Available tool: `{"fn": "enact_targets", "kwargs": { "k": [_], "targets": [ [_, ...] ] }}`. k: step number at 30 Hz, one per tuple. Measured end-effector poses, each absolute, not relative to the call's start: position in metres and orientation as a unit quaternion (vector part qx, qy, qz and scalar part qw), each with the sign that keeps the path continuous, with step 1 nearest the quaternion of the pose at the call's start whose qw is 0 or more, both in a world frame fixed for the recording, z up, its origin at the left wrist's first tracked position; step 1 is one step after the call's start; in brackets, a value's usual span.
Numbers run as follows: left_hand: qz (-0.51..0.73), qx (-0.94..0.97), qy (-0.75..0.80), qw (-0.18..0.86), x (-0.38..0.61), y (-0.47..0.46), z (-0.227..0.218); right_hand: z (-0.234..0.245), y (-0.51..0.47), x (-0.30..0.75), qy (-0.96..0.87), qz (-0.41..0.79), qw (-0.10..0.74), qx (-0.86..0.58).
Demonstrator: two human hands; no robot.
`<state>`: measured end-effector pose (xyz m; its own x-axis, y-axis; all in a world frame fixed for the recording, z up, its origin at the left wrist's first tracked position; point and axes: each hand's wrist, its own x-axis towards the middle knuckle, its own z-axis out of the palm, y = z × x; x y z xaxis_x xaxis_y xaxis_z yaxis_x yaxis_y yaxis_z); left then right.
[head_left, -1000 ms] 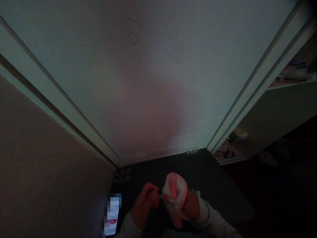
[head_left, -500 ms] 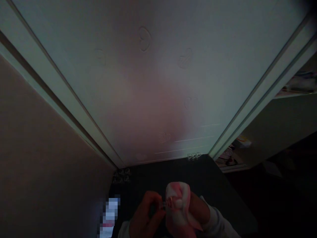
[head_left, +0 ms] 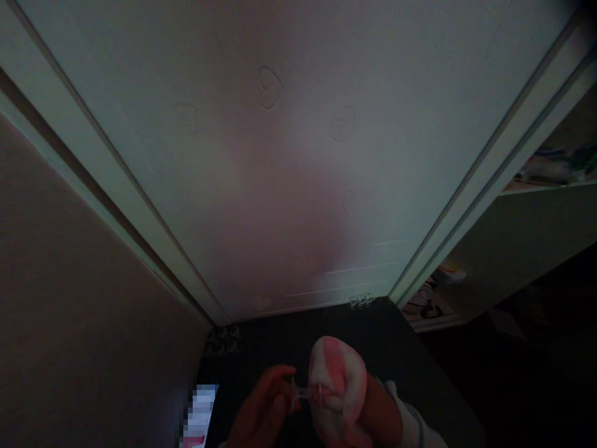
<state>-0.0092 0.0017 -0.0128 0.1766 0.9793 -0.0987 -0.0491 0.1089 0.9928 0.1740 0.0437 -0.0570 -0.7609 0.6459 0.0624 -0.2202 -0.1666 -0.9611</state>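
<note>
My left hand is closed at the round foot of a small clear stemmed glass, fingers and thumb pinching its edge. The stem points right, into a pink and white cloth. My right hand is wrapped in that cloth and closed around the glass's upper part. Cloth hides most of the right fingers and the bowl of the glass. Both hands are just above a dark tabletop.
Several small clear glasses stand at the table's back left corner, and more clear glasses at the back right. A pale panel with hearts rises behind. A blurred bright screen is at lower left. Shelves with items are on the right.
My left hand has drawn slightly left, and more of the glass's foot and stem shows. The cloth has turned around the glass. The view has tilted slightly.
</note>
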Motion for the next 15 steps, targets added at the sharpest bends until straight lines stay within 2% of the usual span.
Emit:
{"fn": "enact_targets", "kwargs": {
  "k": [10,15],
  "targets": [
    [0.355,0.475,0.481,0.646,-0.006,0.001,-0.014,-0.049,0.068,0.19,-0.663,0.737,0.129,-0.015],
    [0.302,0.54,0.458,0.638,-0.014,-0.003,-0.016,-0.038,0.078,0.189,-0.684,0.722,0.085,0.058]
  ]
}}
